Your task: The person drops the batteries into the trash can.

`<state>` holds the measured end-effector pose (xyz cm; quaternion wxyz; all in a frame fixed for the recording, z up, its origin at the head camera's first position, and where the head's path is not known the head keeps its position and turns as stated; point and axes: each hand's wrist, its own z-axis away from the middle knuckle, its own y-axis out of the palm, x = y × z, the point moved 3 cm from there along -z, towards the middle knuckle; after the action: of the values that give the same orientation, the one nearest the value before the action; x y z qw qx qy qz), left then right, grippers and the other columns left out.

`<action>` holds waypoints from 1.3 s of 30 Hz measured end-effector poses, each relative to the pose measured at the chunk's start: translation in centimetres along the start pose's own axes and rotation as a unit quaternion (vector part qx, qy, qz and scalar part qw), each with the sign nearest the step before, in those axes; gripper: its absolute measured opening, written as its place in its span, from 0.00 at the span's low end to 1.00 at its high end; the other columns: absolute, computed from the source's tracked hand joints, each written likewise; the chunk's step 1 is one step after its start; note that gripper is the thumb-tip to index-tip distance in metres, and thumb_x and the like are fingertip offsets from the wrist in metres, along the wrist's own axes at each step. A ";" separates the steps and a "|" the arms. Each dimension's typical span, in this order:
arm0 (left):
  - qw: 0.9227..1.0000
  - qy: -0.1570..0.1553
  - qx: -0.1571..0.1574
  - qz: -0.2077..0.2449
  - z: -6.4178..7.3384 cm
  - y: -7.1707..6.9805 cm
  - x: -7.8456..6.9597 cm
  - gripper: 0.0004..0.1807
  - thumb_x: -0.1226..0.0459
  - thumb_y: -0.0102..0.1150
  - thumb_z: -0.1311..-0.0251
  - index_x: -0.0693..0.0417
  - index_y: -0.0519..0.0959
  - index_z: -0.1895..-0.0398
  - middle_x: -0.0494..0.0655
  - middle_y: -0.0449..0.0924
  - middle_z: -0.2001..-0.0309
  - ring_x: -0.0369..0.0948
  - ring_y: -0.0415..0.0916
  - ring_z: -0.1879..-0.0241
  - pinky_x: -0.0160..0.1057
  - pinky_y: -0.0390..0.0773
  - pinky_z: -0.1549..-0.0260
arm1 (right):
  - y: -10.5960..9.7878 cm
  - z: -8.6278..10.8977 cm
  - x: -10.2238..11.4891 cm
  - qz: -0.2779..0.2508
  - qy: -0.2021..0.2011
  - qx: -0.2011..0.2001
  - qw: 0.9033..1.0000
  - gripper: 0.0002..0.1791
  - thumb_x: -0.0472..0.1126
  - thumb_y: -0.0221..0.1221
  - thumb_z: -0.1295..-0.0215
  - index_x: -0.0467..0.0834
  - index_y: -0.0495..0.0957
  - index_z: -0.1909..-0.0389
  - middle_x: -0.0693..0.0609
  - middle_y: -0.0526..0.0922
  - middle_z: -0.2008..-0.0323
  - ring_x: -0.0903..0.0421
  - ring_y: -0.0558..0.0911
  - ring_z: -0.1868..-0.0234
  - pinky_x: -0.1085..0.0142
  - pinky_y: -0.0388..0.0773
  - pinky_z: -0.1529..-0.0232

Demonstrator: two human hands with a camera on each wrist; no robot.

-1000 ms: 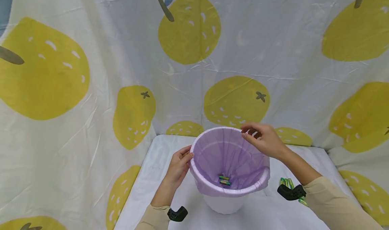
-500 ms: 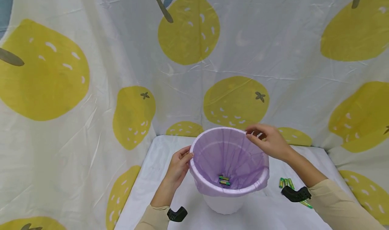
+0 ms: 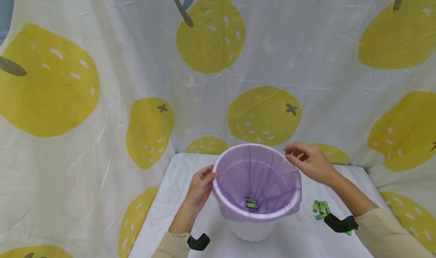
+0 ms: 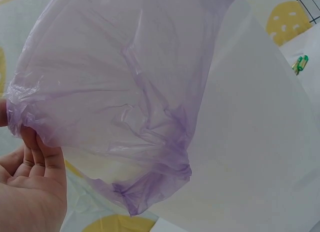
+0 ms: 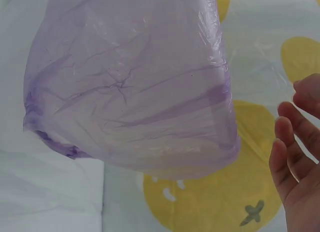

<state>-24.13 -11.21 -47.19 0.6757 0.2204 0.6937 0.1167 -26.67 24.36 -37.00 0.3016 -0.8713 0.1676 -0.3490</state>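
Note:
A white bin (image 3: pixel 253 231) stands on the table, lined with a translucent purple bag (image 3: pixel 235 174) folded over its rim. My left hand (image 3: pixel 199 188) grips the rim at the left, thumb on top and fingers outside against the bag. Beside the rim at the back right is my right hand (image 3: pixel 311 163), its fingers loosely bent. The right wrist view shows that hand (image 5: pixel 302 147) apart from the bag (image 5: pixel 150 92) with nothing in its fingers. Two green-and-gold batteries (image 3: pixel 251 205) lie at the bottom inside the bag.
Several more green batteries (image 3: pixel 321 207) lie on the white tabletop (image 3: pixel 293 239) right of the bin, some partly behind the black right wrist camera (image 3: pixel 340 224). A curtain (image 3: pixel 204 99) printed with yellow fruit hangs around the back and sides.
My right hand has moved right from the back of the rim and off the bag. More of the batteries on the table now show. The left hand has stayed in place.

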 end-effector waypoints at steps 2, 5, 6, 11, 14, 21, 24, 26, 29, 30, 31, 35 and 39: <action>1.000 -0.001 -0.002 0.003 0.1 0.0 0.1 0.25 0.75 0.55 0.30 0.79 0.66 0.33 0.55 0.79 0.50 0.44 0.78 0.52 0.37 0.81 0.49 | -0.1 0.2 0.0 0.005 0.000 -0.001 1.000 0.12 0.28 0.67 0.37 0.43 0.86 0.55 0.58 0.86 0.64 0.62 0.80 0.67 0.71 0.81 0.68; 1.000 0.001 -0.001 0.005 0.1 0.0 0.1 0.25 0.75 0.55 0.30 0.79 0.66 0.33 0.56 0.79 0.49 0.44 0.78 0.51 0.38 0.81 0.49 | -0.3 0.5 -0.1 0.012 0.004 -0.005 1.000 0.12 0.28 0.68 0.37 0.43 0.86 0.55 0.58 0.86 0.64 0.62 0.80 0.67 0.72 0.80 0.68; 1.000 0.002 0.000 0.004 0.1 0.0 0.0 0.25 0.74 0.55 0.30 0.78 0.66 0.33 0.57 0.79 0.49 0.44 0.78 0.51 0.38 0.81 0.49 | -0.3 0.6 -0.1 0.014 0.005 -0.007 1.000 0.12 0.29 0.68 0.37 0.43 0.86 0.55 0.57 0.86 0.63 0.62 0.80 0.67 0.72 0.80 0.68; 1.000 0.004 -0.002 0.005 0.2 0.0 0.0 0.25 0.74 0.55 0.30 0.77 0.66 0.32 0.58 0.79 0.47 0.45 0.78 0.50 0.39 0.81 0.48 | -0.5 1.4 -0.3 0.023 0.014 -0.011 1.000 0.13 0.28 0.69 0.39 0.42 0.85 0.54 0.57 0.86 0.63 0.62 0.80 0.66 0.73 0.80 0.67; 1.000 0.004 -0.002 0.004 0.2 -0.1 0.0 0.25 0.75 0.55 0.30 0.78 0.66 0.33 0.59 0.79 0.47 0.46 0.78 0.50 0.39 0.81 0.47 | -0.6 1.8 -0.7 0.025 0.019 -0.011 0.999 0.13 0.27 0.68 0.39 0.41 0.85 0.55 0.57 0.86 0.64 0.63 0.80 0.66 0.72 0.80 0.67; 1.000 0.005 -0.005 0.002 0.2 -0.1 0.0 0.24 0.75 0.54 0.30 0.78 0.66 0.33 0.59 0.79 0.47 0.46 0.78 0.50 0.39 0.81 0.48 | -1.0 2.5 -1.2 0.019 0.020 -0.019 0.999 0.12 0.27 0.68 0.38 0.43 0.85 0.56 0.57 0.86 0.65 0.62 0.80 0.67 0.74 0.79 0.68; 1.000 0.005 -0.005 0.003 0.3 -0.2 0.1 0.25 0.75 0.54 0.30 0.78 0.66 0.33 0.59 0.79 0.47 0.46 0.78 0.50 0.39 0.81 0.49 | -1.1 2.9 -1.4 0.021 0.026 -0.019 0.999 0.12 0.28 0.68 0.38 0.44 0.85 0.56 0.57 0.86 0.65 0.62 0.81 0.67 0.74 0.79 0.67; 1.000 0.005 -0.005 0.004 0.3 -0.2 0.1 0.25 0.75 0.54 0.30 0.78 0.66 0.32 0.60 0.78 0.47 0.46 0.78 0.50 0.39 0.81 0.48 | -1.2 3.2 -1.6 0.023 0.031 -0.019 0.999 0.12 0.28 0.68 0.37 0.43 0.85 0.55 0.55 0.87 0.64 0.63 0.81 0.66 0.75 0.79 0.67; 1.000 0.006 -0.004 0.002 0.3 -0.2 0.1 0.25 0.75 0.54 0.29 0.78 0.66 0.32 0.60 0.78 0.47 0.46 0.78 0.50 0.39 0.81 0.48 | -1.3 3.6 -1.7 0.021 0.035 -0.022 0.999 0.12 0.27 0.68 0.37 0.42 0.85 0.55 0.53 0.87 0.63 0.63 0.81 0.66 0.75 0.79 0.67; 1.000 0.006 -0.003 0.001 0.2 -0.2 0.1 0.25 0.75 0.54 0.29 0.78 0.66 0.32 0.60 0.78 0.47 0.46 0.78 0.50 0.39 0.81 0.48 | -1.4 3.7 -1.7 0.021 0.036 -0.023 0.999 0.12 0.27 0.68 0.38 0.42 0.85 0.54 0.53 0.87 0.63 0.63 0.81 0.66 0.75 0.79 0.67; 1.000 0.007 -0.004 0.000 0.2 -0.2 0.1 0.25 0.75 0.54 0.29 0.78 0.66 0.32 0.59 0.78 0.48 0.45 0.78 0.51 0.38 0.81 0.49 | -1.4 3.8 -1.8 0.020 0.037 -0.025 0.999 0.12 0.27 0.68 0.38 0.42 0.85 0.55 0.52 0.87 0.63 0.63 0.81 0.66 0.75 0.79 0.67; 1.000 0.007 -0.001 -0.002 0.1 -0.1 0.1 0.25 0.75 0.54 0.29 0.79 0.65 0.32 0.58 0.79 0.50 0.44 0.78 0.52 0.38 0.81 0.49 | -1.3 4.4 -2.1 0.022 0.048 -0.026 0.998 0.12 0.27 0.68 0.37 0.42 0.85 0.55 0.54 0.86 0.64 0.63 0.81 0.66 0.75 0.79 0.67; 1.000 0.003 -0.004 0.003 0.1 0.0 0.2 0.25 0.75 0.55 0.30 0.78 0.66 0.33 0.57 0.80 0.49 0.45 0.78 0.52 0.38 0.81 0.50 | -1.2 5.0 -2.4 0.029 0.059 -0.028 0.997 0.11 0.28 0.68 0.37 0.42 0.85 0.55 0.56 0.85 0.65 0.63 0.81 0.66 0.75 0.79 0.67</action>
<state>-24.08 -11.17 -47.38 0.6741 0.2191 0.6948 0.1220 -24.72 28.55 -40.36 0.2770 -0.8522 0.2201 -0.3856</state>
